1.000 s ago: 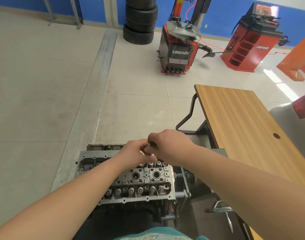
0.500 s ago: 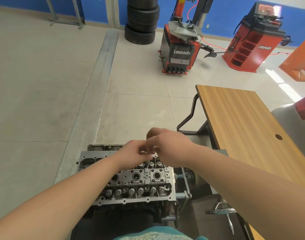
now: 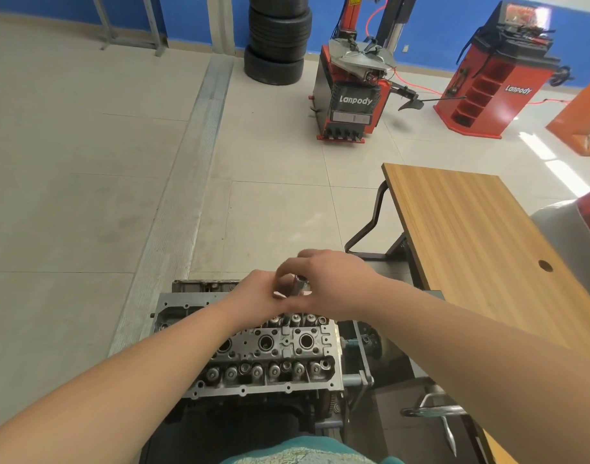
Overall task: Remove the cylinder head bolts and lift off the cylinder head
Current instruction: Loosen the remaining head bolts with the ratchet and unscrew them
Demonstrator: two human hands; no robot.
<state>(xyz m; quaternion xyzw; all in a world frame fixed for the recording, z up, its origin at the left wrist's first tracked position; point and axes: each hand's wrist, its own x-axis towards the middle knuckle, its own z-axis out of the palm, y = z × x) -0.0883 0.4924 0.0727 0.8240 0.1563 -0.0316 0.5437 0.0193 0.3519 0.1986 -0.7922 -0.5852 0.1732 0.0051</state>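
Over the engine, far edge: both hands meet above the head's far valve row
Left hand (image 3: 253, 293): fingers curled toward the socket from the left, fingertips at its lower end; whether they actually pinch it can't be told, the right hand hides the contact
Right hand (image 3: 323, 283): fingers arched over the socket, thumb below, wrapped round it
Socket (image 3: 299, 285): short dark metal cylinder, roughly upright, held between the two hands just above the head
Head (image 3: 273, 349): grey cast metal, seated on the engine on its stand, low centre; three round wells in a middle row, valve springs along near and far edges; left part hidden by the left forearm
Bolts: none can be told apart from the other hardware on the head
Stand (image 3: 360, 373): metal frame and clamp parts at the head's right end
Table (image 3: 481, 236): wooden top, black legs, just right of the engine, round hole near its right edge
Tyre changer (image 3: 352, 95): red and black, marked Lanpody, far on the floor
Balancer (image 3: 487, 85): red cabinet, far right
Tyres (image 3: 277, 38): black stack by the blue wall
Floor (image 3: 69, 162): pale tiles, a metal strip running toward the engine
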